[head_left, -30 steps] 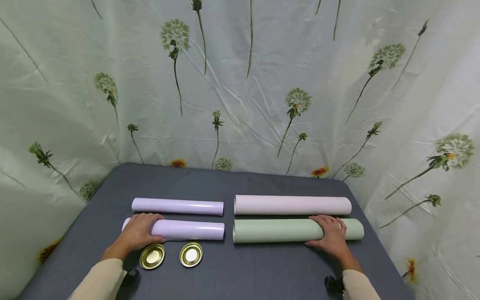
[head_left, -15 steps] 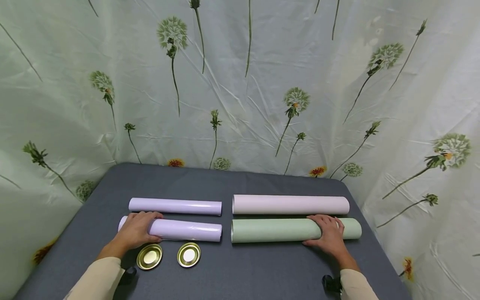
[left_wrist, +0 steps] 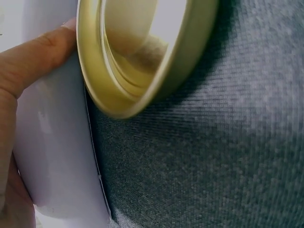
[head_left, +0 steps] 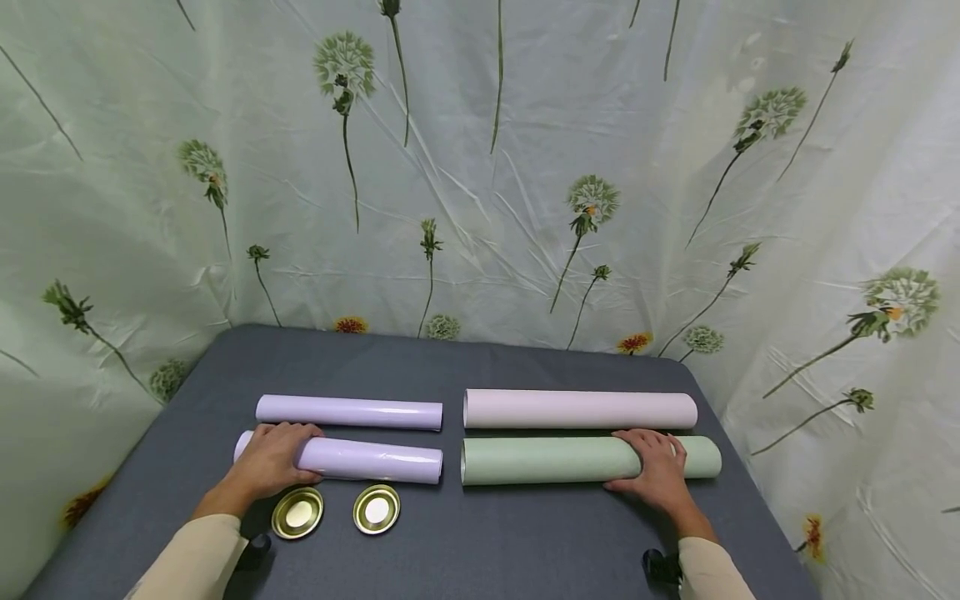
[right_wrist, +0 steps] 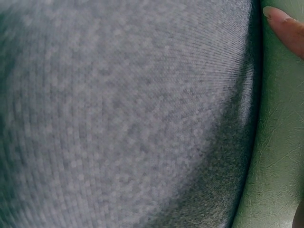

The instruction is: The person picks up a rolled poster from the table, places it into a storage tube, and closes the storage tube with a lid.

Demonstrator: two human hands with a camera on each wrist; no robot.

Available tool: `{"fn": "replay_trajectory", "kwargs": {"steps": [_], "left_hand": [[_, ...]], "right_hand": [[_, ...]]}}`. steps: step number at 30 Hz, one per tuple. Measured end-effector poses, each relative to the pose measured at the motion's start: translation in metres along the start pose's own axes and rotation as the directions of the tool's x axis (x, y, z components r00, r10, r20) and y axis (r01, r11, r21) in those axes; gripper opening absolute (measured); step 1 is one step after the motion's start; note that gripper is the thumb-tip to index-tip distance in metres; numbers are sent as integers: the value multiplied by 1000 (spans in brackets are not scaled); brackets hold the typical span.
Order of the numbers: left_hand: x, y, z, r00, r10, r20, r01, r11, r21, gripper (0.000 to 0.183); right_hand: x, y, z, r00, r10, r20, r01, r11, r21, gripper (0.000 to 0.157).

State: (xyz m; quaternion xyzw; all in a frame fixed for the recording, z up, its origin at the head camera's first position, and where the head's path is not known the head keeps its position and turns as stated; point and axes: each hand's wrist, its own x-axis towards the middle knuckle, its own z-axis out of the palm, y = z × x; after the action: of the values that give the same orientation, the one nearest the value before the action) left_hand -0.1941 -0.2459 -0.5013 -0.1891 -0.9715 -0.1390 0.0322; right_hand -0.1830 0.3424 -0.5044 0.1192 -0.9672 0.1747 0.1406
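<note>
In the head view my left hand grips the nearer glossy lilac roll close to its left end. The left wrist view shows the thumb along that roll, beside a gold jar lid. On the right, my right hand holds the pale green roll from above, fingers over its far side and thumb on the near side. That thumb lies against the textured green surface in the right wrist view. Both rolls lie on the cloth.
Behind the held rolls lie a thinner lilac roll and a pale pink roll. Two gold lids, one left and one right, sit in front of the lilac roll. A dandelion-print curtain hangs behind the grey-covered table.
The head view has shifted slightly, so everything appears a little further left. Both hands stay on their rolls, and the rolls and lids keep their places on the table.
</note>
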Motion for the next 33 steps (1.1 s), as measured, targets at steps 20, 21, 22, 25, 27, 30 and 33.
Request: {"fn": "replay_trajectory", "kwargs": {"steps": [20, 21, 22, 25, 27, 30, 33], "left_hand": [[-2, -4, -23, 999, 15, -49, -16, 1000, -13, 55], [-1, -3, -24, 999, 16, -48, -16, 1000, -12, 56], [-1, -3, -26, 999, 16, -45, -16, 1000, -11, 57], [1, -1, -30, 999, 14, -35, -14, 1000, -14, 58], [2, 0, -32, 999, 14, -31, -14, 1000, -10, 57], [4, 2, -37, 999, 13, -32, -14, 1000, -10, 57], [6, 4, -43, 999, 18, -36, -18, 1000, -4, 57]], "right_hand": [[-2, 2, 1, 1000, -9, -10, 9, 1000, -1, 78], [-2, 2, 0, 1000, -7, -8, 7, 1000, -1, 78], [-2, 2, 0, 1000, -6, -6, 6, 1000, 1, 78], [-1, 1, -1, 1000, -2, 0, 2, 1000, 6, 77], [0, 1, -1, 1000, -2, 2, 2, 1000, 8, 77], [0, 1, 0, 1000, -5, -2, 5, 1000, 8, 76], [-1, 1, 1, 1000, -13, -12, 13, 1000, 10, 76]]}}
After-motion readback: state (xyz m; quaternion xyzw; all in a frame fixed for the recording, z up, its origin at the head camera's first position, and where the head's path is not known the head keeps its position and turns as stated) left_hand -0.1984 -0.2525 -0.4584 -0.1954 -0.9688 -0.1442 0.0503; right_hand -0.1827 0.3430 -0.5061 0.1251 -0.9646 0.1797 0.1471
